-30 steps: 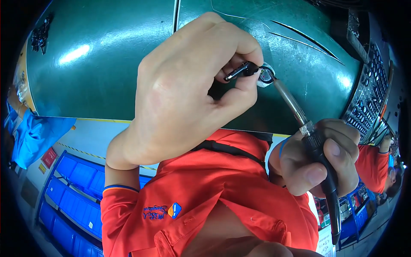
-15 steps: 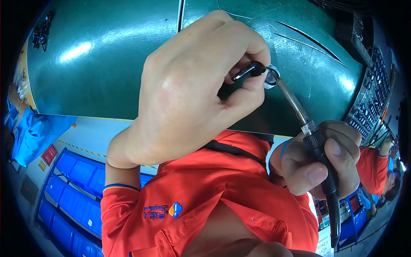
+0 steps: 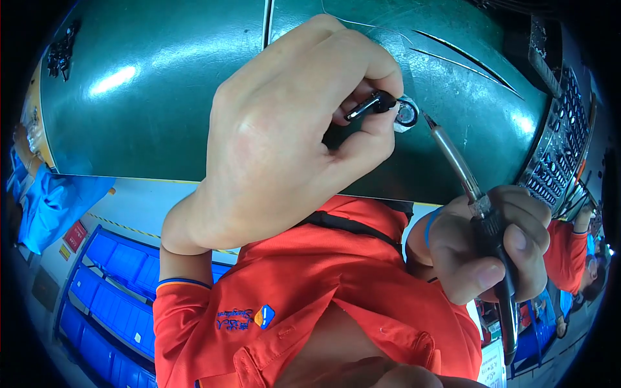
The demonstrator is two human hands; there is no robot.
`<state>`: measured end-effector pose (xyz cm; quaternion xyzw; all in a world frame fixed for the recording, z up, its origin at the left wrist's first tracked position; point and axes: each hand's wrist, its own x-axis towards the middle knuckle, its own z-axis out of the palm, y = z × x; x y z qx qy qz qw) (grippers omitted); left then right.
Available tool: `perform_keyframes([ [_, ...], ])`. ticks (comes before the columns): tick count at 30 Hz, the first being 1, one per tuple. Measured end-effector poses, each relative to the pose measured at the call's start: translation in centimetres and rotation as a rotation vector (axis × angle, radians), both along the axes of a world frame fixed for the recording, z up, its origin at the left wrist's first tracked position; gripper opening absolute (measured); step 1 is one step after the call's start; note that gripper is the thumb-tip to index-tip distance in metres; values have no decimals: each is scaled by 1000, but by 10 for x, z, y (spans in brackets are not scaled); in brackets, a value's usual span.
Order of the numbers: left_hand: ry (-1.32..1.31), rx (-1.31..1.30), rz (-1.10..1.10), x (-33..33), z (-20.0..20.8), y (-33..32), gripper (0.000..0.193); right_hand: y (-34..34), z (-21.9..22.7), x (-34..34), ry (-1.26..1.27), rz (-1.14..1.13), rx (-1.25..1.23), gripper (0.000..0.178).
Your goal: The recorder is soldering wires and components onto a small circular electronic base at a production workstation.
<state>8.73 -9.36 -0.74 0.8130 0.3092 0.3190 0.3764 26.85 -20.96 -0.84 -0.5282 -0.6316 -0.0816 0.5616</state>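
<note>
My left hand [image 3: 284,129] is closed over the green worktop, pinching a small glossy black part [image 3: 372,105] between thumb and fingers. At the fingertips, against that part, shows a small round metal-rimmed piece [image 3: 405,114]; how the two join is hidden. My right hand [image 3: 488,249] is wrapped round the black handle of a soldering iron [image 3: 458,158]. Its metal shaft slants up and left, and the dark pointed tip stands a little to the right of the round piece, apart from it.
A thin wire [image 3: 369,24] curves across the green worktop [image 3: 168,123] near two dark slits [image 3: 466,61]. A tray of small dark parts [image 3: 559,149] lies at right; a black cluster [image 3: 61,52] sits far left. Blue bins [image 3: 116,278] stand below left. Other people are at both sides.
The soldering iron's tip has drawn back right from the round piece, which now shows more fully. My right hand moved slightly right and down; my left hand shifted slightly left.
</note>
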Motion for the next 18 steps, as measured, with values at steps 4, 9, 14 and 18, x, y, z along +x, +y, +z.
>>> perform_keyframes([
  [4, -19, -1, 21, 0, 0, 0, 25, 1, 0, 4, 39, 55, -17, 30],
  [9, 32, 79, -35, 0, 6, 1, 24, 4, -1, 8, 83, 84, -13, 31],
  [14, -18, 7, 14, 1, 5, -3, 25, 2, 0, 12, 96, 127, -43, 32],
  [18, -19, 24, -26, -3, 8, 2, 25, 2, 1, 13, 93, 151, -70, 32],
])
